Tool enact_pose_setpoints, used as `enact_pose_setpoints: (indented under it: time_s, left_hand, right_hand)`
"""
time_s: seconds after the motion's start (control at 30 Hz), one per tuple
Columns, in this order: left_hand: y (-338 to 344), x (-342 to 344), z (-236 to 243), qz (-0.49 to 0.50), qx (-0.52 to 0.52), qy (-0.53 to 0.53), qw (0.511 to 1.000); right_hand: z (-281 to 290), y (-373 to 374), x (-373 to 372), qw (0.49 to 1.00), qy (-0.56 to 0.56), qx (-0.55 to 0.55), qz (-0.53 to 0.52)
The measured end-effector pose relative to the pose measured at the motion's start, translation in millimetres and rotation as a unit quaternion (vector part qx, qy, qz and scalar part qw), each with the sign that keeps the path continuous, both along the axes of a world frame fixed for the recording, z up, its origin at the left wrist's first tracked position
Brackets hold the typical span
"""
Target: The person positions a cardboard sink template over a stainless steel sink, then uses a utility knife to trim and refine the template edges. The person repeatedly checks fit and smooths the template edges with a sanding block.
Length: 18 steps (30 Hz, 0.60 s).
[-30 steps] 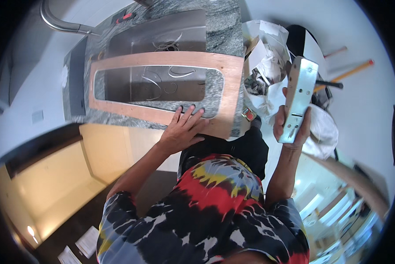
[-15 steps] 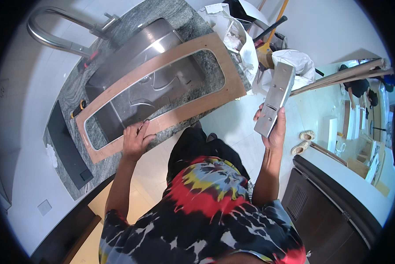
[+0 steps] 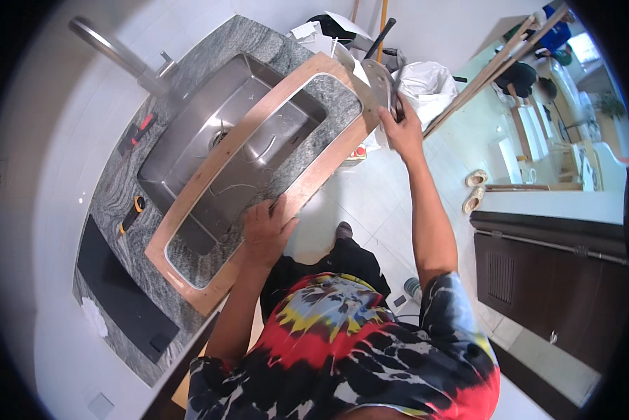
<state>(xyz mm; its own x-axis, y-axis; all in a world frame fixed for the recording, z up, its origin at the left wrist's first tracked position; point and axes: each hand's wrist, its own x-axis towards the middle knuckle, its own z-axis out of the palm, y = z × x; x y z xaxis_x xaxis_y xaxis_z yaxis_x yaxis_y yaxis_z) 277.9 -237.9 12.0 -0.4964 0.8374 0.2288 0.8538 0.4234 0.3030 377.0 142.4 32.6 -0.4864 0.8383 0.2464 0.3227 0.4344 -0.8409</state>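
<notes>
A pale wooden frame (image 3: 304,190) with a long rounded cut-out lies over the stainless sink (image 3: 181,147) set in a grey stone counter (image 3: 132,332). My left hand (image 3: 264,231) rests on the frame's near long side, fingers apart and slightly bent. My right hand (image 3: 405,126) grips a metal block-shaped tool (image 3: 381,80) beside the frame's right end; the tool is tilted and partly hidden by my fingers. Thin pale strands lie in the sink basin.
A curved faucet (image 3: 111,56), red-handled tool (image 3: 139,133), orange-black tool (image 3: 132,213) and dark panel (image 3: 122,287) are left. White sacks (image 3: 430,87) and long wooden strips (image 3: 486,77) stand right. Beyond are slippers (image 3: 474,192), a dark cabinet (image 3: 538,287) and another person (image 3: 521,80).
My view has turned. My right hand has moved forward and left to the frame's right end, tilting the metal tool. My left hand still rests on the frame's near side.
</notes>
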Motion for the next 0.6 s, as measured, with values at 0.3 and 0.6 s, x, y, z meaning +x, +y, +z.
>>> enact_pose_setpoints:
  time_s: [0.3, 0.6]
  left_hand:
    - [-5.2, -11.8, 7.2, -0.059, -0.023, -0.067, 0.996]
    - [-10.7, -15.2, 7.9, -0.048, -0.042, -0.056, 0.996]
  right_hand:
    - [-14.6, 0.7, -84.8, 0.946, -0.218, 0.234, -0.058]
    - [-31.3, -14.3, -84.1, 0.933, -0.232, 0.261, -0.082]
